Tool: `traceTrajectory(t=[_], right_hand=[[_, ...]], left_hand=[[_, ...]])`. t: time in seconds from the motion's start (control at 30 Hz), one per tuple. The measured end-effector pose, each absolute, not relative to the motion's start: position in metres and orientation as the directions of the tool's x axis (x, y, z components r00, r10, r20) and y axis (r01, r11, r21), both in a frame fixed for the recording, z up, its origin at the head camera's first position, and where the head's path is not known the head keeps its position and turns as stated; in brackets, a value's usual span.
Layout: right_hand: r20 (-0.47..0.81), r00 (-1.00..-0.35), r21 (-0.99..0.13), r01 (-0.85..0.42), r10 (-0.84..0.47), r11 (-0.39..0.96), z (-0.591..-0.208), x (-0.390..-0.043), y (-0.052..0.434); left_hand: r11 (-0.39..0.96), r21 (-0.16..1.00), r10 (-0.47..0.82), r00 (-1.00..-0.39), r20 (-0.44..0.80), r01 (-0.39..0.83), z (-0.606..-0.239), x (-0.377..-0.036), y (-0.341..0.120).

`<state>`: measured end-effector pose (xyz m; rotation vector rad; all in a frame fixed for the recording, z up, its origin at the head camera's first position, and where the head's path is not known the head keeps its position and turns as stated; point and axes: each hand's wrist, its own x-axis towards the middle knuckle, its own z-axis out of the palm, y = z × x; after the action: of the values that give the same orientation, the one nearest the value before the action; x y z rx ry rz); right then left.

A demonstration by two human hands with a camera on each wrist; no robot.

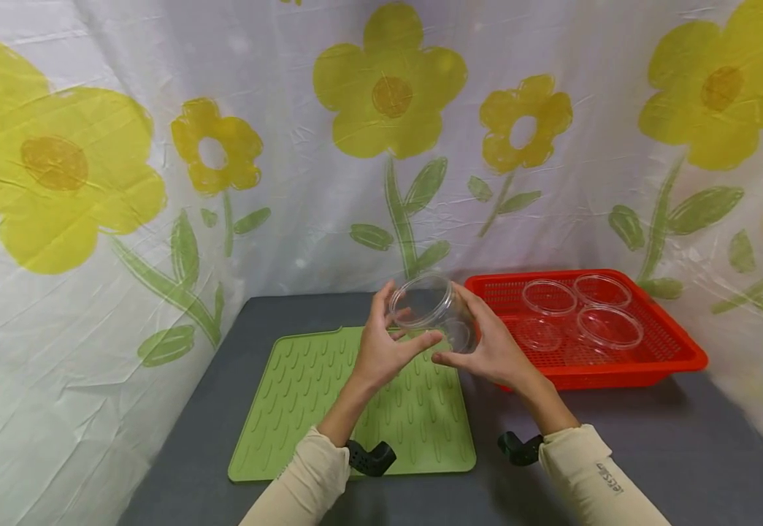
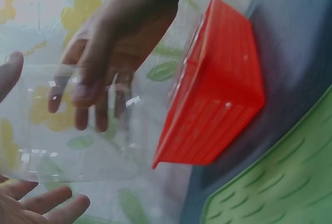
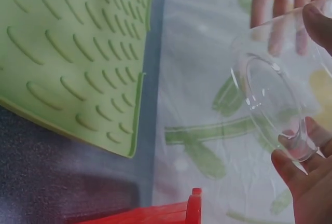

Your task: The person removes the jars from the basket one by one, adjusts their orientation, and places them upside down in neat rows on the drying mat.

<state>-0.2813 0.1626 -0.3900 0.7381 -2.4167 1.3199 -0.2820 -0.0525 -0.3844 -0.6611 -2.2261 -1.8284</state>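
Both hands are holding one clear plastic jar (image 1: 428, 310) up in the air between them, above the far right part of a green ridged mat (image 1: 328, 394) that is lying on the grey table (image 1: 650, 453). The left hand (image 1: 388, 343) is curling around the jar's near-left side, with its thumb stretching under the jar toward the other hand and its fingers rising behind the rim. The right hand (image 1: 489, 340) is cupping the jar from the right, its fingers wrapping the wall and its thumb reaching in low beside the left thumb. The jar is tilting, with its open mouth facing up and to the left.

In the left wrist view the jar (image 2: 78, 125) is showing as a see-through wall, with the right hand's fingers (image 2: 85, 97) pressing on it from behind. In the right wrist view the jar (image 3: 280, 105) is showing its round base or rim edge, pinched at the lower right by the right hand's fingertips (image 3: 290, 156).

Just to the right of the right hand a red slotted basket (image 1: 677, 354) is sitting on the table, touching or nearly touching the mat's right edge. Inside it several clear round lids or shallow dishes (image 1: 607, 327) are lying flat. Behind everything a white cloth with yellow flowers (image 1: 388, 88) is hanging.
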Motion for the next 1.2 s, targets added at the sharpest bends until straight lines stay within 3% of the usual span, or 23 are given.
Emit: traceTrajectory(t=[0.17, 0.4, 0.57, 0.77, 0.87, 1.07, 1.2], right_hand=[[0.480, -0.806, -0.624, -0.591, -0.345, 0.511, -0.391, -0.281, 0.164], [0.528, -0.742, -0.468, -0.660, -0.412, 0.588, -0.393, -0.280, 0.163], [0.525, -0.740, -0.457, -0.662, -0.421, 0.594, -0.394, -0.279, 0.162], [0.534, -0.732, -0.448, -0.669, -0.422, 0.594, -0.395, -0.279, 0.161], [0.533, -0.744, -0.488, -0.660, -0.404, 0.571, -0.396, -0.279, 0.162], [0.429, -0.850, -0.736, -0.525, -0.304, 0.428, -0.395, -0.276, 0.171], [0.361, -0.885, -0.836, -0.447, -0.295, 0.319, -0.396, -0.276, 0.178]], left_hand=[[0.351, 0.763, 0.267, -0.840, 0.473, 0.542, -0.368, -0.287, -0.060], [0.562, 0.575, 0.397, -0.804, 0.443, 0.595, -0.348, -0.290, -0.062], [0.613, 0.525, 0.396, -0.804, 0.443, 0.591, -0.347, -0.291, -0.062], [0.562, 0.573, 0.366, -0.801, 0.474, 0.596, -0.352, -0.292, -0.064], [0.524, 0.608, 0.335, -0.801, 0.497, 0.596, -0.357, -0.292, -0.067], [0.428, 0.679, 0.276, -0.801, 0.531, 0.597, -0.368, -0.292, -0.077], [0.360, 0.707, 0.246, -0.793, 0.557, 0.609, -0.376, -0.292, -0.081]])
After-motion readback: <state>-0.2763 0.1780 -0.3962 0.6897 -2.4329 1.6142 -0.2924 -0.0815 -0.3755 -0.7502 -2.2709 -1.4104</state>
